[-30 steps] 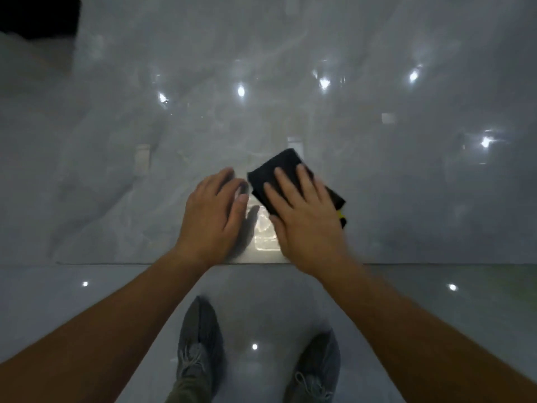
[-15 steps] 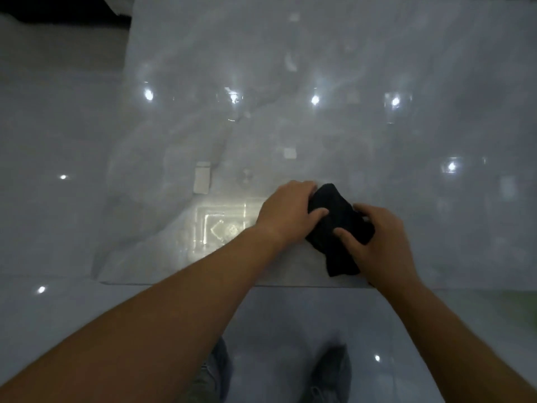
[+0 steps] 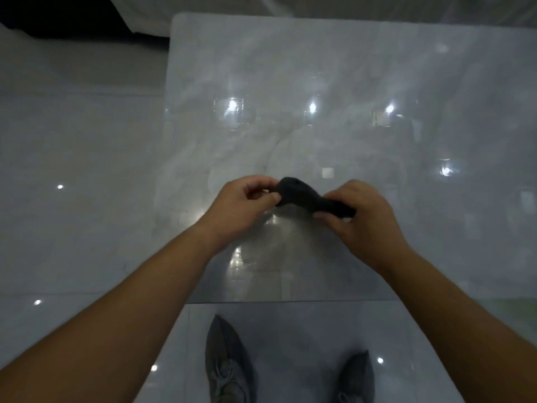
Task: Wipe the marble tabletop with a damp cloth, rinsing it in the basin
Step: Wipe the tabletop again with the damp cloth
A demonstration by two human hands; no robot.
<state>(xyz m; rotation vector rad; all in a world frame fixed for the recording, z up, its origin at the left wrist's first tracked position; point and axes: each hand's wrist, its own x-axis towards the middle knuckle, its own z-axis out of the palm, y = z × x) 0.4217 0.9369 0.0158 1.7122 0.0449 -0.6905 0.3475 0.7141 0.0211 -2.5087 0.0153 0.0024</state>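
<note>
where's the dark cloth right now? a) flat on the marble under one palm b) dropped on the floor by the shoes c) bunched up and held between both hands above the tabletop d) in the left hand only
c: the dark cloth is bunched, gripped at one end by the left hand and at the other by the right hand, over the marble tabletop.

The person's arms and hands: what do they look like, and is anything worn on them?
Both forearms are bare up to the edge of the picture; no sleeve shows. The left hand and the right hand carry no glove. I can see no ring, watch or bracelet on either wrist, although the light is dim. Nails look short and plain. Nothing else, such as a marking or a strap, is visible.
</note>
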